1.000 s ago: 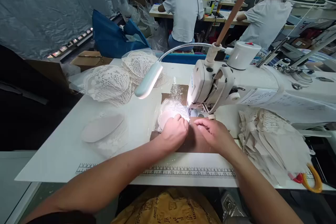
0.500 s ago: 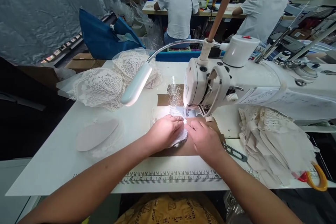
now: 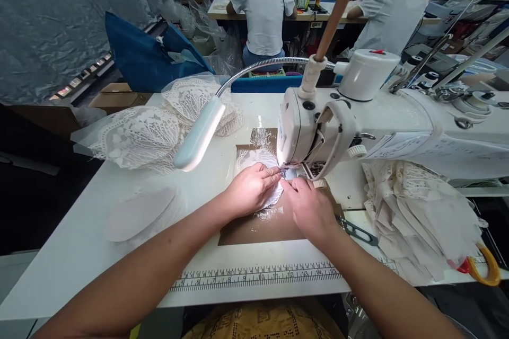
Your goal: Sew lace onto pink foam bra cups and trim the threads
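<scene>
A white lace piece (image 3: 256,160) lies on the brown mat (image 3: 258,228) under the needle of the white sewing machine (image 3: 318,127). My left hand (image 3: 250,188) presses on the lace with fingers bent and closed on its edge, just left of the presser foot. My right hand (image 3: 310,206) rests beside it, fingertips pinching the lace edge right at the foot. Both hands touch each other near the needle.
A gooseneck lamp (image 3: 199,135) hangs over the table's left middle. Lace cups (image 3: 139,135) pile at the back left, a pad (image 3: 137,212) in front of them. A heap of lace pieces (image 3: 417,212) lies right, with snips (image 3: 356,230) and orange-handled scissors (image 3: 483,270). Two people sit at machines behind.
Both hands have moved forward, pushing the lace piece up under the presser foot. The view has shifted down and closer.
</scene>
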`<action>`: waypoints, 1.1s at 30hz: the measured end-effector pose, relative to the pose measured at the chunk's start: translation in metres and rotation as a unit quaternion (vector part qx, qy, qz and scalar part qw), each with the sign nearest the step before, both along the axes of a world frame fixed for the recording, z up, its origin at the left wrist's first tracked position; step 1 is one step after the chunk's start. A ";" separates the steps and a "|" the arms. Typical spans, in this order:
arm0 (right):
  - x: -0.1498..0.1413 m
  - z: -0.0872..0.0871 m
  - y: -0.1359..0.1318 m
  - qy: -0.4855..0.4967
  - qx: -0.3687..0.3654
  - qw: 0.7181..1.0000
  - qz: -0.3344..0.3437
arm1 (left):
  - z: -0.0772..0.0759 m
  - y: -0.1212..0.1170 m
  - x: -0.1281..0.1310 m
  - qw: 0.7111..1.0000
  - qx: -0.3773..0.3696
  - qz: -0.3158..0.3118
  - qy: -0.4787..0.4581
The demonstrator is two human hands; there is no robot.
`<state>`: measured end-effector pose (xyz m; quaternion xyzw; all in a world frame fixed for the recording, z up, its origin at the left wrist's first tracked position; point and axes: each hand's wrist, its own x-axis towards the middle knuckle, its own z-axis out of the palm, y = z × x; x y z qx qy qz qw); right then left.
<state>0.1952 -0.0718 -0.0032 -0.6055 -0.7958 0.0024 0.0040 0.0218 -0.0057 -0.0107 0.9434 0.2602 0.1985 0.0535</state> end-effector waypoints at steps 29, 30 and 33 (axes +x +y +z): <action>0.019 -0.012 -0.010 0.204 0.075 0.974 0.067 | 0.021 -0.019 -0.021 0.983 -0.139 0.103 0.058; 0.020 -0.012 -0.011 0.223 0.078 0.969 0.079 | 0.026 -0.025 -0.025 0.983 -0.168 0.051 0.055; 0.023 -0.010 -0.012 0.253 0.087 0.958 0.107 | 0.039 -0.045 -0.033 0.968 -0.236 -0.083 0.010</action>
